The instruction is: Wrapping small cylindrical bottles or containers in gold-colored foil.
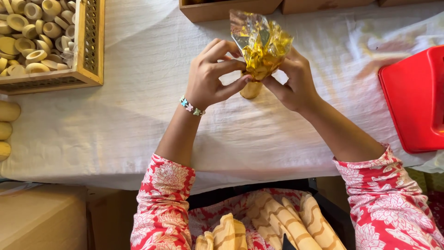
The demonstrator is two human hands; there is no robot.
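Our left hand (210, 74) closes its grip on the lower part of a crinkled gold foil wrapper (260, 44), thumb and fingers pinching just where the foil narrows. Our right hand (293, 81) grips the same wrapper from the other side, fingers pressed against the foil. The wrapper flares open above both hands, shiny and creased, with silver glints along its upper edge. Beneath the pinched foil a small yellow rounded piece (251, 90) shows between the two hands, its lower end just above the white cloth (138, 115) that covers the worktop; we cannot tell whether it touches the cloth.

A bracelet of small pale blocks (191, 106) sits on our left wrist, and red flower-patterned sleeves (162, 203) cover both forearms near the elbows.

To the far left a wooden tray with a perforated wall (90, 44) holds a heap of pale yellow ring-shaped pieces (32, 34). Below it, at the left edge, three rounded yellow lumps (7, 125) lie in a column. A red plastic container (414, 99) rests at the right edge, well apart from the hands. Brown cardboard boxes (229, 9) line the top edge, and another cardboard box (41, 217) stands below the worktop at the lower left.
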